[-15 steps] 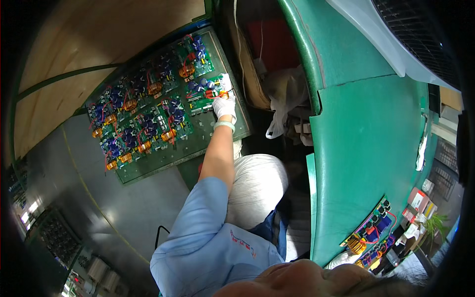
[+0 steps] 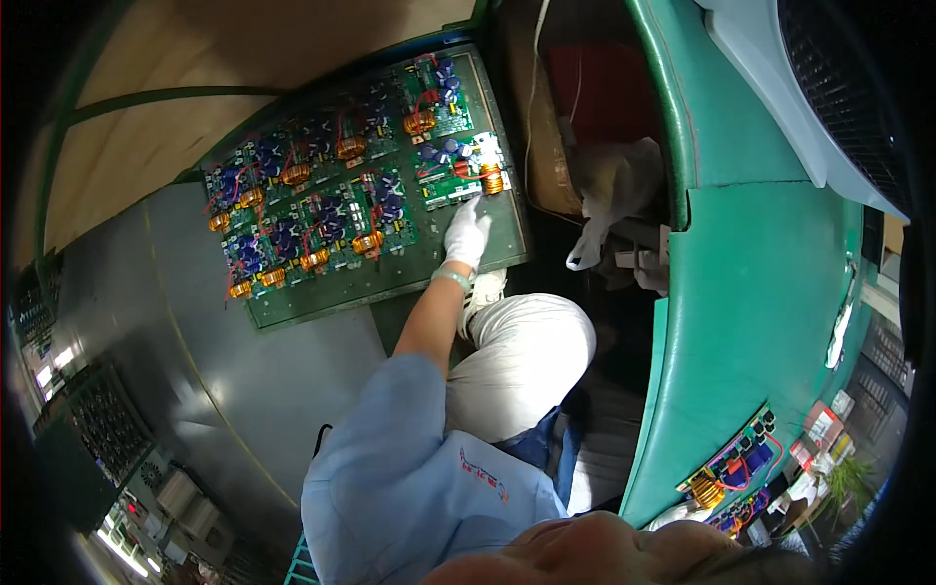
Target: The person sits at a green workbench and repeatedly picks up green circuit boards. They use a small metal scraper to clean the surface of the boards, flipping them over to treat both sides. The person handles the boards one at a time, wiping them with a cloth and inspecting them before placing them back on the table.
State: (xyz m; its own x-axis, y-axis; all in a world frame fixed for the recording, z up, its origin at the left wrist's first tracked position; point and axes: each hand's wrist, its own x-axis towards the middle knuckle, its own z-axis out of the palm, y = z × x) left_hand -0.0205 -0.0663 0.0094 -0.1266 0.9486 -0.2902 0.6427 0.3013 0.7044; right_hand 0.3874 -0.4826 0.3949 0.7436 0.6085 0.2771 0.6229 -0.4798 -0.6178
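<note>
Head | left grip [image 2: 466, 240] empty, beside circuit board [image 2: 450, 193] | right grip [image 2: 682, 514] mostly hidden, state unclear

Green circuit board [image 2: 448, 191], orange coil [image 2: 492, 177], white glove [image 2: 467, 240]

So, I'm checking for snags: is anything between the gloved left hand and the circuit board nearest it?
Nothing visible stands between them. The left hand is just below the circuit board in the picture, fingertips near its lower edge; neighbouring boards lie left of and above it.
</note>
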